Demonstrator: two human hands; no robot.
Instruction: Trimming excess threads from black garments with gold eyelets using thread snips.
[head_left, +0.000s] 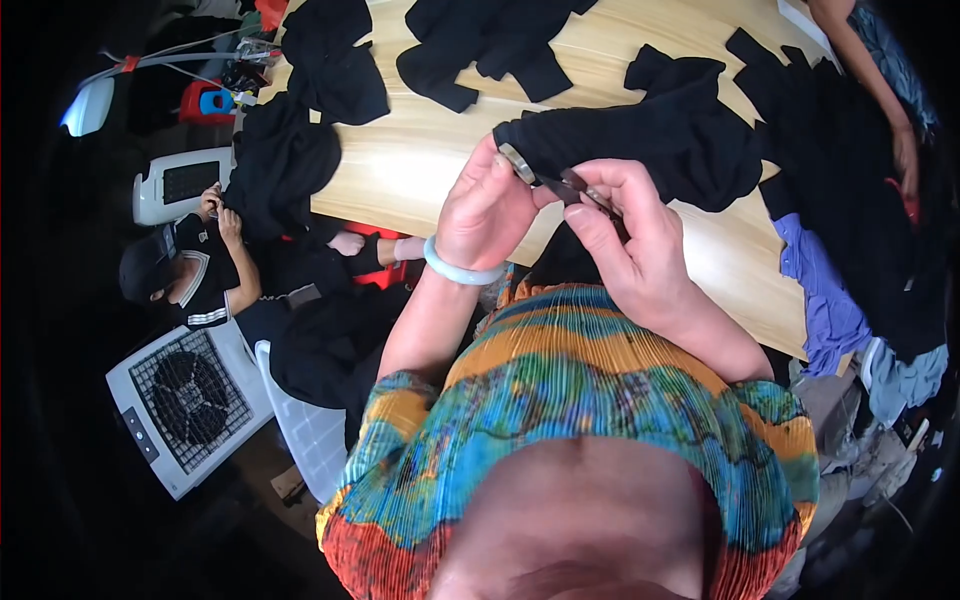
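Note:
A black garment (640, 140) lies over the table edge in front of me, one end raised to my hands. My left hand (488, 215), with a pale bangle on its wrist, pinches that end between thumb and fingers. A round brownish-green piece (515, 163) shows at its fingertips; whether it is a ring or a button I cannot tell. In my right hand (635, 235) is a pair of small dark thread snips (562, 188), blades pointing left toward the pinched cloth. My right fingers partly cover their handle.
More black garments (490, 45) are spread over the wooden table (390, 165). On the right, another person's arm (885, 95) reaches over dark cloth and purple fabric (820, 290). At left sits a co-worker (205, 265) in a cap, near a grey fan unit (190, 395).

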